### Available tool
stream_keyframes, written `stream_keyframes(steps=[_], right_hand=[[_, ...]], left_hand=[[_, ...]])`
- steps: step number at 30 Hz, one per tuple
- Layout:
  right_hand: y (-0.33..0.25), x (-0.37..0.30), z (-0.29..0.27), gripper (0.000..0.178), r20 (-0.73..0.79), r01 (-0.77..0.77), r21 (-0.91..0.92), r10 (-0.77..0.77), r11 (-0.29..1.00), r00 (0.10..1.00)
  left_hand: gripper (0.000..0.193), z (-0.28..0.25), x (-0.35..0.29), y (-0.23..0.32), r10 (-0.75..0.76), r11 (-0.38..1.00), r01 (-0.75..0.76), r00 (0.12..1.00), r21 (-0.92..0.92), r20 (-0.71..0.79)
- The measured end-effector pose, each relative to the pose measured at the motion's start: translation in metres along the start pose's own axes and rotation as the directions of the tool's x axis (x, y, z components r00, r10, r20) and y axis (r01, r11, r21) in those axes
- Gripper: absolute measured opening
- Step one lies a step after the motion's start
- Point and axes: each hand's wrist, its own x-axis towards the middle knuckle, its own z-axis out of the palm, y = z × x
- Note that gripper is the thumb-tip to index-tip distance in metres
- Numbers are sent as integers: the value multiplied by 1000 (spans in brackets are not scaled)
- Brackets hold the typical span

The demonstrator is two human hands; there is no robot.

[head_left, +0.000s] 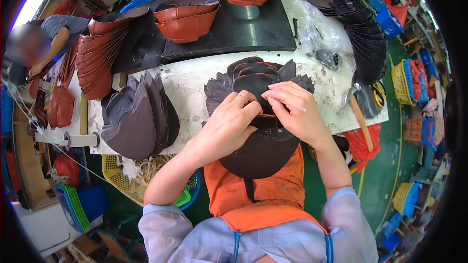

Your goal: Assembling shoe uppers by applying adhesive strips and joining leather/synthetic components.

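In front of me, a dark shoe upper (258, 148) overhangs the table's near edge above my orange apron. My left hand (233, 119) has its fingers curled and pinches the upper's edge; a ring is on one finger. Close beside it, my right hand (292, 109) is closed with its fingertips at the same edge. A thin pale stick-like piece (302, 109) shows between its fingers, too small to name. Just beyond my hands lies a fanned stack of black uppers (256, 70) with reddish edges. The exact fingertip contact is partly hidden.
More dark uppers (139, 119) stand on the left of the white table (190, 80). Reddish-brown uppers (187, 24) and black uppers (363, 29) are stacked farther back. A hammer (360, 122) and yellow-handled scissors (378, 95) lie right. Two other people work at the far side and left.
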Motion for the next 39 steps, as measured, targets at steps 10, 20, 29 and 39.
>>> stream_keyframes(steps=[10,20,29,39], right_hand=[[2,0,2,7,-39,-44,52,47,998,998],[7,4,-23,17,-119,-237,255,273,937,955],[4,-10,-19,11,48,-230,299,227,926,973],[2,-15,-14,4,58,-115,96,110,989,992]], left_hand=[[33,-1,2,-2,-16,1000,16,1000,23,-1],[34,-4,25,-12,-20,992,36,992,121,-127],[32,-5,12,-2,-132,987,132,991,-90,4],[35,-7,2,3,19,1000,-17,997,-25,75]])
